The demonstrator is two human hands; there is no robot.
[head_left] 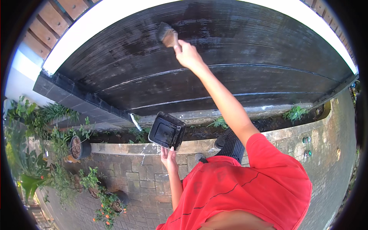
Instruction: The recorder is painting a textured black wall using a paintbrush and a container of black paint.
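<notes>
My right hand (pixel 188 54) grips the handle of a wide paintbrush (pixel 169 36). Its dark bristles lie against the upper part of a black wall (pixel 230 51), where streaks and glossy patches show. Lower down, at about waist height, my left hand (pixel 169 158) holds the rim of a black plastic tray (pixel 167 130) by its near corner. Dark wet liquid, seemingly paint, coats the inside of the tray. Two pale horizontal lines cross the wall below the brush.
A planted ditch (pixel 198 133) with a concrete kerb (pixel 115 148) runs along the wall's foot. A white pipe (pixel 136 122) juts out near the tray. Potted plants (pixel 76 146) stand at left on brick paving (pixel 141 178). Two small containers (pixel 307 140) sit at right.
</notes>
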